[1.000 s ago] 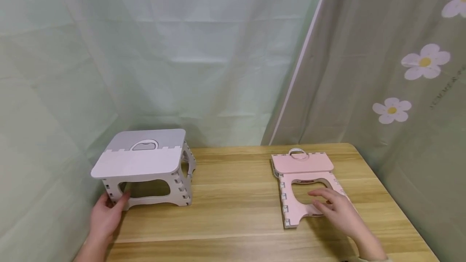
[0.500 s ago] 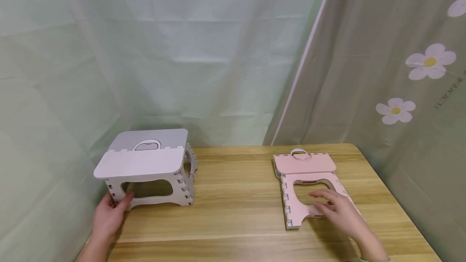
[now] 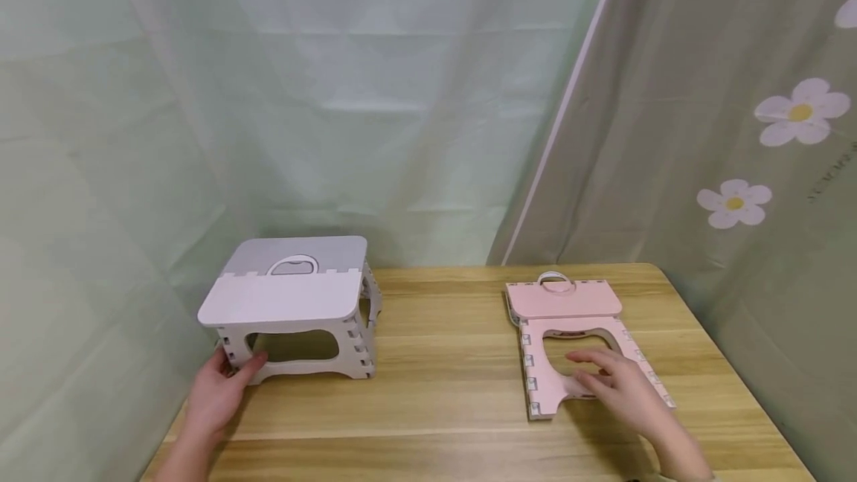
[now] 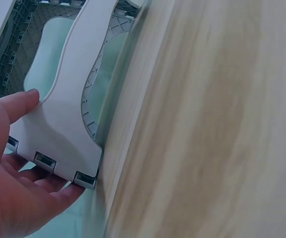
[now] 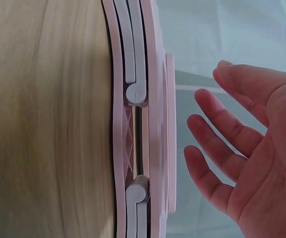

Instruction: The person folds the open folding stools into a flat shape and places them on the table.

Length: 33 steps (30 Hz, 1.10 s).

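White-and-grey stool and pink stool, tan wood-grained surface, pale green curtain, white flowers with yellow centres

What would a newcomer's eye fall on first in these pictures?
The white stool standing unfolded on the left of the table, held at its near left corner by the left grip. Next, the pink stool lying folded on the right, under the empty right grip. Then the white flowers on the curtain, at the far right.
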Tool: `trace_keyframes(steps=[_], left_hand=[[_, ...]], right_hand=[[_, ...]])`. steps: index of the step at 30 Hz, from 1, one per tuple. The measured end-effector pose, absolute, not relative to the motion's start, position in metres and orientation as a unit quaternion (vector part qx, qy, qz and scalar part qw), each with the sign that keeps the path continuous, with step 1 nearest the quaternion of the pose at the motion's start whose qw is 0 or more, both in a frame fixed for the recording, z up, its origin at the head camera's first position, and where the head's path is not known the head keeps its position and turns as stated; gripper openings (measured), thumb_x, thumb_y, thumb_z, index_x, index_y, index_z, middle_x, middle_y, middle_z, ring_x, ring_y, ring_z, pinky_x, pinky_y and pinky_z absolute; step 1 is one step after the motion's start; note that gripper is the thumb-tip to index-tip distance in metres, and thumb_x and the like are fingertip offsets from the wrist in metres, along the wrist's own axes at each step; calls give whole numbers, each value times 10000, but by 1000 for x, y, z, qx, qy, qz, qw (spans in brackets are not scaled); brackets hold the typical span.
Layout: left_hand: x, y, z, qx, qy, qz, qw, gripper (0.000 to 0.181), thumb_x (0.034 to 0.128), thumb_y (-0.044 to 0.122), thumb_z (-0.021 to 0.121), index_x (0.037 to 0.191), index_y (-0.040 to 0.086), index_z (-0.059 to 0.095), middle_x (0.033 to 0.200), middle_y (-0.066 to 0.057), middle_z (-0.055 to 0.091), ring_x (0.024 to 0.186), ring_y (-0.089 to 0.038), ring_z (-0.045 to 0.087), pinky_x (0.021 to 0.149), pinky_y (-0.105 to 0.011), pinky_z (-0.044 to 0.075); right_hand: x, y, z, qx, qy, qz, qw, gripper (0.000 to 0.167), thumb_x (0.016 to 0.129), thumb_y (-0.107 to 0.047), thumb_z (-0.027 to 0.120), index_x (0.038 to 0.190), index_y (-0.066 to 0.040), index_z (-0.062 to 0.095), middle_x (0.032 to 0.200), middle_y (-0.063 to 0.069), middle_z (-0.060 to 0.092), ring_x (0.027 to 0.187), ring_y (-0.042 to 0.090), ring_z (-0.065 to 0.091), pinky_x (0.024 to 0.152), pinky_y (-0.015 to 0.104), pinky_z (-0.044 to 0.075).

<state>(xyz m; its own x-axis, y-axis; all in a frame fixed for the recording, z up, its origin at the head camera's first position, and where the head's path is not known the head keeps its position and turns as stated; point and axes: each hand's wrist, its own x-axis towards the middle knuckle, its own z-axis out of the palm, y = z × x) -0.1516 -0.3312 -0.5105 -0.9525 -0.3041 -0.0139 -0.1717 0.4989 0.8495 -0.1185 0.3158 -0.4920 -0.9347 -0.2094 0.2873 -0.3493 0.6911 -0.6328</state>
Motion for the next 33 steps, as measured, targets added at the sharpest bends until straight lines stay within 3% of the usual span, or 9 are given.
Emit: trace_keyframes(steps=[5, 7, 10, 13, 15, 23, 29, 33], left_hand=[[-154, -326, -509, 125, -861, -490, 56, 815, 1014, 316, 753, 1552, -115, 318, 1542, -390, 435, 1437, -468, 423, 850, -60, 332], [-154, -324, -509, 121, -861, -492, 47, 845, 1012, 321, 752, 1562, -121, 287, 1551, -392, 415, 1446, -471, 408, 911, -116, 348], [-155, -319, -508, 119, -862, -492, 34, 892, 1010, 333, 752, 1579, -125, 242, 1574, -390, 380, 1469, -472, 377, 1065, -301, 384], [-155, -312, -508, 119, -858, -498, 20, 921, 1014, 345, 742, 1589, -127, 198, 1586, -383, 353, 1482, -465, 348, 1160, -517, 335], [-155, -306, -508, 116, -855, -505, 13, 918, 1019, 341, 733, 1585, -130, 185, 1575, -374, 356, 1470, -459, 352, 1178, -566, 305], [-159, -274, -509, 103, -848, -520, 14, 873, 1010, 302, 737, 1566, -117, 210, 1529, -345, 404, 1424, -437, 386, 1192, -563, 291], [-160, -247, -511, 100, -834, -542, 25, 789, 1010, 220, 716, 1535, -111, 228, 1498, -327, 427, 1404, -419, 405, 1204, -570, 284], [-163, -232, -514, 98, -820, -563, 28, 774, 1007, 179, 704, 1533, -104, 212, 1508, -317, 410, 1391, -399, 403, 1203, -551, 279]], right_hand=[[-117, 311, -492, 159, -911, 368, 101, 273, 968, -10, 772, 1226, -99, 773, 1222, 1, 742, 1116, 164, 684, 815, 331, 626], [-117, 309, -492, 161, -909, 370, 100, 268, 972, -15, 770, 1227, -97, 772, 1224, 7, 739, 1117, 165, 685, 815, 337, 627], [-117, 306, -492, 157, -911, 370, 95, 259, 980, -45, 775, 1229, -115, 775, 1229, -14, 740, 1129, 164, 685, 839, 364, 626], [-119, 304, -491, 150, -915, 363, 89, 262, 988, -70, 771, 1241, -142, 774, 1241, -45, 736, 1150, 171, 679, 871, 399, 620], [-119, 302, -491, 149, -916, 361, 87, 266, 988, -74, 773, 1245, -145, 773, 1245, -50, 736, 1160, 183, 676, 882, 421, 618], [-124, 295, -486, 162, -915, 360, 90, 252, 1008, -139, 768, 1259, -163, 772, 1271, -55, 734, 1190, 212, 667, 868, 440, 617], [-130, 282, -484, 181, -914, 352, 88, 259, 1015, -150, 759, 1274, -151, 771, 1304, 10, 745, 1204, 220, 669, 891, 497, 590], [-133, 275, -484, 189, -910, 358, 88, 255, 1006, -140, 765, 1261, -148, 776, 1287, -25, 747, 1196, 204, 675, 894, 483, 587]])
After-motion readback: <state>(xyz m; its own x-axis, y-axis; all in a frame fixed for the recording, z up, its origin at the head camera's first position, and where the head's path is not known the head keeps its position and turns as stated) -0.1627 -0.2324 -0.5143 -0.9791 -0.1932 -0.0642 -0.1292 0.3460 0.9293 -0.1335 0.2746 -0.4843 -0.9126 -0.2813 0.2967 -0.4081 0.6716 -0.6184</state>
